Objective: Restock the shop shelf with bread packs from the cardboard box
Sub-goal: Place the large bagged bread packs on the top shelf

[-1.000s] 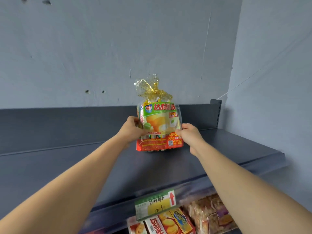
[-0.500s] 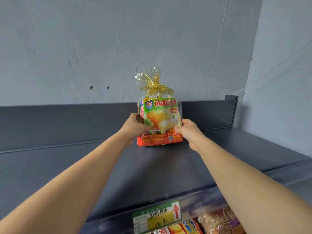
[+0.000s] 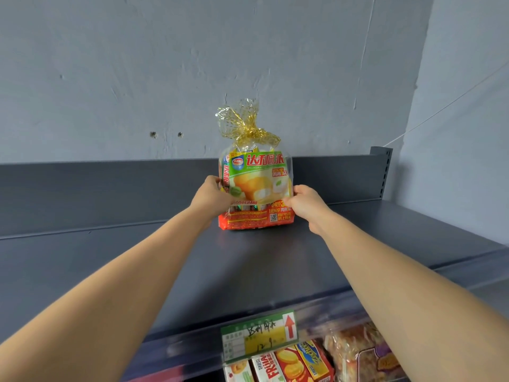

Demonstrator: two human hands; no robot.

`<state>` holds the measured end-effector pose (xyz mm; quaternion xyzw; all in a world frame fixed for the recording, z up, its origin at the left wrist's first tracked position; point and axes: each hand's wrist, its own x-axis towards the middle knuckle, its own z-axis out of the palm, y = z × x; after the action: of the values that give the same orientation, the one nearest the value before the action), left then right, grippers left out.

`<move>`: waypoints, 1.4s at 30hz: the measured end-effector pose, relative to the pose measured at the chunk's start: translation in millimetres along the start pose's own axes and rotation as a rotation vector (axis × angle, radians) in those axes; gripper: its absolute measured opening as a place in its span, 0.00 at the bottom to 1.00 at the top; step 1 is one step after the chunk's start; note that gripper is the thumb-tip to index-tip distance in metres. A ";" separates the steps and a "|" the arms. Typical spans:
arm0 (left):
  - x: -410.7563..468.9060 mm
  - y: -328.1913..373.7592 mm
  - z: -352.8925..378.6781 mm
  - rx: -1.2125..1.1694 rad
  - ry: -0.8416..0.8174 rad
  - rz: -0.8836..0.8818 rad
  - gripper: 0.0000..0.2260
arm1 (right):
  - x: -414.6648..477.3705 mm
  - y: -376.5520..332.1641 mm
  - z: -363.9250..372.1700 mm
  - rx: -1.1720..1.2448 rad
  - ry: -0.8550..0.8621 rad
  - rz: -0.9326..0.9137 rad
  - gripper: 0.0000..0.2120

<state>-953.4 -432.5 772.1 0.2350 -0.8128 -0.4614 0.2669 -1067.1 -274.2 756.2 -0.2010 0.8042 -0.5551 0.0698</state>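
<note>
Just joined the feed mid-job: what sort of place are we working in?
Most likely a small shop. A handwritten price tag clips to the front edge of the dark metal shelf, boxed snacks fill the tier below, and both hands hold a bread pack upright on it.

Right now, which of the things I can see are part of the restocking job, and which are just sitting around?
Part of the job:
- bread pack, upright on the shelf
- top shelf
- left hand and right hand, one on each side of the pack

Just there:
- price tag on the shelf edge
- biscuit boxes below
- bagged snack below
</note>
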 end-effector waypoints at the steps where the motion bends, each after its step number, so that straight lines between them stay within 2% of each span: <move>1: -2.6 0.5 -0.8 0.024 -0.006 -0.007 0.27 | -2.3 -0.7 -0.1 -0.025 0.009 -0.001 0.22; 3: -7.3 1.3 -2.9 0.066 -0.033 -0.035 0.26 | -6.0 -1.2 -0.9 -0.073 0.038 0.001 0.27; 5: -10.9 2.7 -5.9 0.118 -0.053 -0.074 0.26 | -10.2 -1.6 -1.7 -0.108 0.055 -0.003 0.28; 8: -17.5 3.7 -8.5 0.151 -0.091 -0.113 0.21 | -19.1 -0.5 -2.4 -0.156 0.074 -0.011 0.24; 11: -23.9 2.6 -8.2 0.172 -0.134 -0.098 0.16 | -31.8 -1.0 -1.3 -0.239 0.105 -0.042 0.15; 14: -28.5 1.0 -8.8 0.274 -0.204 -0.034 0.15 | -42.9 -0.8 -1.0 -0.327 0.142 -0.067 0.12; 19: -40.1 1.1 -16.1 0.500 -0.308 0.161 0.08 | -68.6 -1.1 2.7 -0.434 0.186 -0.050 0.13; 22: -47.6 -1.5 -20.7 0.566 -0.362 0.250 0.14 | -88.9 -1.2 8.3 -0.455 0.252 -0.004 0.12; 30: -81.3 -1.4 -30.7 0.511 -0.476 0.499 0.15 | -161.3 -6.3 17.4 -0.481 0.459 0.134 0.09; 37: -134.6 10.8 -25.7 0.422 -0.543 0.668 0.12 | -237.6 -13.4 8.4 -0.560 0.536 0.213 0.10; 42: -185.3 18.0 -11.1 0.405 -0.589 0.727 0.04 | -300.3 -7.1 -6.2 -0.639 0.595 0.281 0.11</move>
<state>-810.2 -314.6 752.5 -0.1560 -0.9559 -0.2189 0.1187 -794.3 -150.7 731.8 0.0665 0.9395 -0.2981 -0.1550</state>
